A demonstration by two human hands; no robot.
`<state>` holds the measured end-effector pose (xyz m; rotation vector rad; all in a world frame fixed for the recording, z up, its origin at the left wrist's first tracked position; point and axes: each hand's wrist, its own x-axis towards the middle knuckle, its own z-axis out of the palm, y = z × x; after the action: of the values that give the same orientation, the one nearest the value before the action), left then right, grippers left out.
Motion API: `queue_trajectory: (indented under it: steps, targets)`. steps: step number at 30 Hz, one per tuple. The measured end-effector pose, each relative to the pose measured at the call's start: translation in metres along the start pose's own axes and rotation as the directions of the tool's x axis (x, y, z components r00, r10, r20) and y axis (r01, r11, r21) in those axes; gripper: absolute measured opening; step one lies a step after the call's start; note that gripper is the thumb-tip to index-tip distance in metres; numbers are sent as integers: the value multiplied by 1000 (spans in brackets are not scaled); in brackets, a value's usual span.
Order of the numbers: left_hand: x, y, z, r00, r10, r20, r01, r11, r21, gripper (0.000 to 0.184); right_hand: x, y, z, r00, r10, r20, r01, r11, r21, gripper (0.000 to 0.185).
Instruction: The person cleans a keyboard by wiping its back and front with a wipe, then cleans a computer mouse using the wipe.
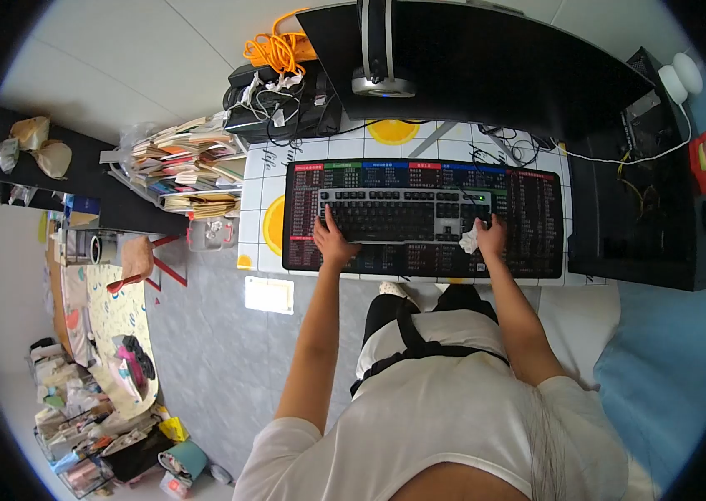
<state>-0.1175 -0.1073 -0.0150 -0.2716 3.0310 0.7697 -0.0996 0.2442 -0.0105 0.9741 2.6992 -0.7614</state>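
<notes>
A black keyboard (395, 219) with a silver-grey frame lies on a dark desk mat (528, 242) covered in printed text. My left hand (334, 242) rests at the keyboard's left end, fingers spread, the thumb pointing right along its lower edge. At the right end, my right hand (491, 237) has its fingers closed on a crumpled white tissue (470, 240), beside the number keys. A green light glows at the keyboard's top right corner. A dark cable runs near that corner.
A wide monitor (495, 63) stands behind the mat, with a headphone stand (382, 86) before it. An open black computer case (645, 242) is at right. Stacked papers (190, 163), a black bag (311, 108) and an orange cable (278, 54) sit at left.
</notes>
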Motion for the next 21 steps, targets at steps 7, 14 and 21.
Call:
queue_trajectory:
  steps: [7, 14, 21]
  targets:
    - [-4, -42, -23, 1000, -21, 4, 21, 1000, -10, 132, -39, -20, 30, 998, 6, -65, 4, 988, 154, 55]
    - [-4, -44, -24, 999, -38, 7, 38, 999, -21, 129, -40, -3, 46, 990, -123, -73, 129, 989, 75, 58]
    - [-5, -42, -26, 998, -43, 44, 44, 999, -5, 128, -48, -4, 38, 996, -75, -58, 82, 988, 128, 53]
